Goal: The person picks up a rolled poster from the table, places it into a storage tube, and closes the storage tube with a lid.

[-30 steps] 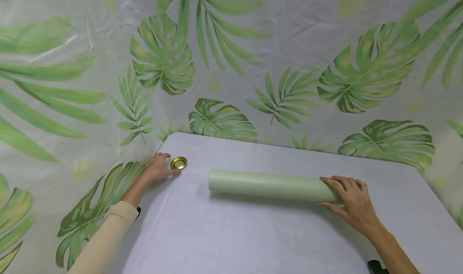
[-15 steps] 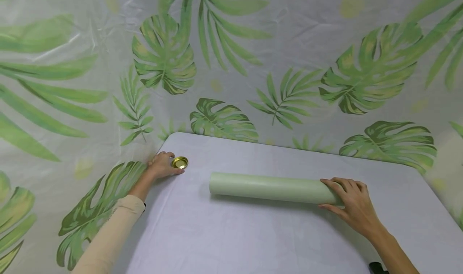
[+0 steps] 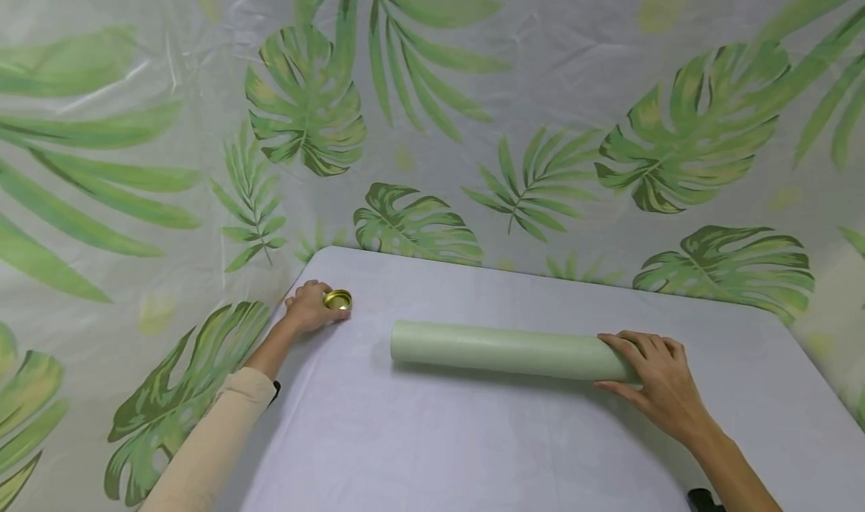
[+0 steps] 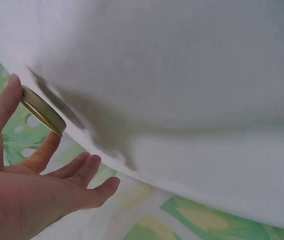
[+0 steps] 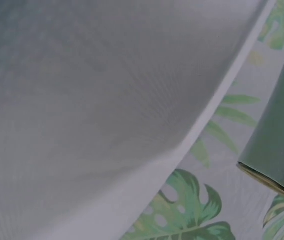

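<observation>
At the table's far left corner, my left hand pinches a shallow round gold lid between thumb and finger. The left wrist view shows the lid edge-on, apart from its shadow on the cloth, with the other fingers spread loosely. My right hand grips the right end of a long pale green cylinder, thumb on the near side and fingers over the far side. In the right wrist view, one end of the cylinder shows a thin rim, and only a bit of a fingertip appears.
A white cloth covers the table. Behind and to the left, a leaf-printed sheet hangs close against the table's edges. A dark band sits by my right wrist.
My left hand has closed its thumb and fingers onto the gold lid, which has tilted and shifted slightly right. The right hand and the cylinder stay almost still.
</observation>
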`<state>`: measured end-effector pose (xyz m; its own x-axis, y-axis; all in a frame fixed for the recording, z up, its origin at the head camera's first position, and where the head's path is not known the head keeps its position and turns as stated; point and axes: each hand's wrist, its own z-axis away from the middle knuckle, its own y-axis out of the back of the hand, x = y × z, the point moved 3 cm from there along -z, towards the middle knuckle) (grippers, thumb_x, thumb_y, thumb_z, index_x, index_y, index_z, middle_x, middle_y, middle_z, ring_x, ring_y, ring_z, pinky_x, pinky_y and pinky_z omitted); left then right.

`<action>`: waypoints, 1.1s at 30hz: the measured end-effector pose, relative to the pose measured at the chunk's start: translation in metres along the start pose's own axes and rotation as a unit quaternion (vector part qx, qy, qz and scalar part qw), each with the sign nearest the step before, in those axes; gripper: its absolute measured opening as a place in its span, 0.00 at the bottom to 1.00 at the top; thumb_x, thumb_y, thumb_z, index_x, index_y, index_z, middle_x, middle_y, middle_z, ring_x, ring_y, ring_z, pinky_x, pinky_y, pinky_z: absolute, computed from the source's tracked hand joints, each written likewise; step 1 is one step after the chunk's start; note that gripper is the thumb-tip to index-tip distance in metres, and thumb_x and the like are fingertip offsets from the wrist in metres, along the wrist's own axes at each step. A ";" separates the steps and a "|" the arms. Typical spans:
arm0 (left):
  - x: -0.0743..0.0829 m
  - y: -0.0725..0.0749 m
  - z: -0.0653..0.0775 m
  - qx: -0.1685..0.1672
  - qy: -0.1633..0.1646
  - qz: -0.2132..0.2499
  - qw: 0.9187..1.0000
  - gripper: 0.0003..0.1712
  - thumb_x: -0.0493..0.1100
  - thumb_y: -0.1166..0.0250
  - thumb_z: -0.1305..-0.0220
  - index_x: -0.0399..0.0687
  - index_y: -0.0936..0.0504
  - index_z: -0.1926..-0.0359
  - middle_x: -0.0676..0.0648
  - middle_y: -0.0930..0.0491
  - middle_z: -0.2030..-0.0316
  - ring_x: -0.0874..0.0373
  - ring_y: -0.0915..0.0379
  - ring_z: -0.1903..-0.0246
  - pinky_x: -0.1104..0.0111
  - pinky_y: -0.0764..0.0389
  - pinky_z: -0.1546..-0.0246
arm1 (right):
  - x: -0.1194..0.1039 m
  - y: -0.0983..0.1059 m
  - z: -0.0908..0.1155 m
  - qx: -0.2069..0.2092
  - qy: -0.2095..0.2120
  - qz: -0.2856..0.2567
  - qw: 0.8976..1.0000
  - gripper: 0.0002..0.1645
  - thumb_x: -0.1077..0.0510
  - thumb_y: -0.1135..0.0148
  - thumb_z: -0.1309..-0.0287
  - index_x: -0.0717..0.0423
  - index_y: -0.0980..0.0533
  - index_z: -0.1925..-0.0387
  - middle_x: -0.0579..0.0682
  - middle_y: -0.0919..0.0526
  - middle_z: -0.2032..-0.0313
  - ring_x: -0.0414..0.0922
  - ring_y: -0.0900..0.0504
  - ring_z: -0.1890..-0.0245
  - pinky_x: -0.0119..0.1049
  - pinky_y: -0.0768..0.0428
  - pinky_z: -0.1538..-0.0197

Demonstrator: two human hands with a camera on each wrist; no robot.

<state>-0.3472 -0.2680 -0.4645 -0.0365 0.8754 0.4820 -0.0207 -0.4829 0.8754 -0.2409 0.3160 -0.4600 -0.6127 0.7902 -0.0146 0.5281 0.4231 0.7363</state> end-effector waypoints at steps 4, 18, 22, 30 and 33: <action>-0.002 0.008 0.006 0.018 -0.017 0.059 0.998 0.42 0.54 0.25 0.38 0.28 0.27 0.34 0.27 0.32 0.31 0.30 0.37 0.31 0.39 0.37 0.33 | -0.001 0.000 -0.001 0.008 -0.002 -0.002 1.000 0.51 0.17 0.53 0.38 0.53 0.21 0.37 0.61 0.18 0.49 0.63 0.23 0.49 0.61 0.35 0.47; 0.013 0.031 0.055 0.010 -0.037 0.250 0.968 0.46 0.54 0.25 0.36 0.40 0.33 0.25 0.31 0.41 0.23 0.34 0.51 0.21 0.35 0.45 0.26 | -0.001 0.001 -0.004 0.021 -0.019 -0.005 1.000 0.52 0.16 0.51 0.40 0.54 0.20 0.39 0.62 0.18 0.49 0.62 0.23 0.51 0.62 0.34 0.47; 0.020 0.033 0.068 0.013 -0.054 0.293 0.954 0.44 0.52 0.26 0.35 0.40 0.32 0.25 0.34 0.39 0.23 0.38 0.48 0.22 0.39 0.46 0.23 | -0.002 0.000 -0.005 0.023 -0.019 -0.009 1.000 0.52 0.16 0.50 0.41 0.54 0.20 0.39 0.62 0.17 0.49 0.62 0.23 0.50 0.62 0.34 0.47; 0.032 0.024 0.082 -0.009 -0.091 0.348 0.933 0.40 0.48 0.28 0.32 0.46 0.32 0.24 0.40 0.39 0.22 0.41 0.47 0.21 0.41 0.46 0.22 | -0.006 -0.001 -0.006 0.030 -0.019 -0.021 0.999 0.52 0.17 0.50 0.41 0.54 0.20 0.39 0.62 0.17 0.49 0.62 0.23 0.50 0.61 0.35 0.47; 0.036 0.018 0.083 -0.019 -0.097 0.368 0.925 0.38 0.47 0.29 0.31 0.46 0.32 0.24 0.40 0.36 0.23 0.42 0.45 0.22 0.41 0.46 0.22 | -0.008 -0.002 -0.007 0.030 -0.021 -0.026 0.999 0.52 0.17 0.50 0.41 0.53 0.20 0.38 0.62 0.18 0.49 0.61 0.23 0.50 0.60 0.35 0.47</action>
<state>-0.2655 -0.2435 -0.4288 0.1248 0.2956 0.9471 -0.0975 -0.9463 0.3082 -0.2413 0.3057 -0.4566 -0.6149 0.7844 -0.0814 0.5321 0.4888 0.6913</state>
